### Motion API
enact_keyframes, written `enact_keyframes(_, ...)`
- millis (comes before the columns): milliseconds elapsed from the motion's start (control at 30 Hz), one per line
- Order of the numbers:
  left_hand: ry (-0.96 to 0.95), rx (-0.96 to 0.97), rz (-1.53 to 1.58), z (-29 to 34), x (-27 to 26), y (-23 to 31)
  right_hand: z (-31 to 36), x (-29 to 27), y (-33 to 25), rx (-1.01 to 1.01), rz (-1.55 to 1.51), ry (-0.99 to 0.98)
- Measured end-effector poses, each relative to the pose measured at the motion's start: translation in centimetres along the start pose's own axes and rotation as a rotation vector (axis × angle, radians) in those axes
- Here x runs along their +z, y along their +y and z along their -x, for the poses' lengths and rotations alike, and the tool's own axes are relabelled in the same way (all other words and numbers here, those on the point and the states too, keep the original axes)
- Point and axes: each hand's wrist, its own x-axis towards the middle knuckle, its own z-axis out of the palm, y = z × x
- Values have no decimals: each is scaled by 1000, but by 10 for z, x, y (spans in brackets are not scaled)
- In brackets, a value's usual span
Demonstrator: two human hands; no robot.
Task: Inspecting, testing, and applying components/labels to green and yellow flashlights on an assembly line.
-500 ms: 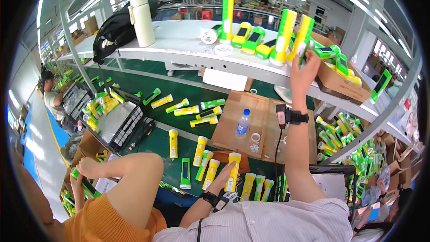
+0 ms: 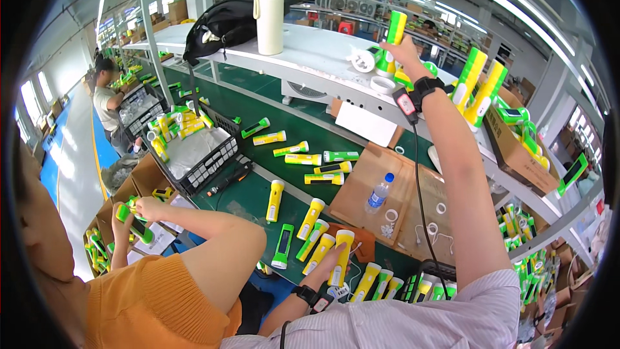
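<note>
My right hand [image 2: 407,53] is closed around a tall green-and-yellow flashlight [image 2: 396,28] that stands upright on the raised white shelf. Low in front of me, my left hand [image 2: 330,265] grips a yellow flashlight [image 2: 341,252], its wide head pointing up. White rings [image 2: 382,84] and a round white lamp part [image 2: 361,60] lie beside the flashlight at my right hand. Two more tall flashlights [image 2: 469,77] stand farther right on the shelf. Next to my left hand, several yellow and green flashlights [image 2: 312,218] rest on the green table.
A cream bottle [image 2: 270,19] and black bag [image 2: 223,29] occupy the shelf. Below are a black crate [image 2: 203,171] of flashlights, a water bottle [image 2: 380,194] on a wooden board [image 2: 358,181], and a cardboard box [image 2: 516,155] at right. A co-worker in orange [image 2: 155,291] handles a flashlight close on my left.
My right hand has moved left along the shelf, from a tall flashlight near the cardboard box to the one beside the white rings. The view has turned left. My left hand still holds its flashlight.
</note>
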Motion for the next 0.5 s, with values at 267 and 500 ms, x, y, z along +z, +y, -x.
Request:
enact_keyframes(267, -31, 30, -41, 4, 0, -5, 10, -16, -17, -94, -128, 23)
enact_keyframes(500, -4, 23, -14, 13, 3, -6, 35, -21, -68, -233, -921, 27)
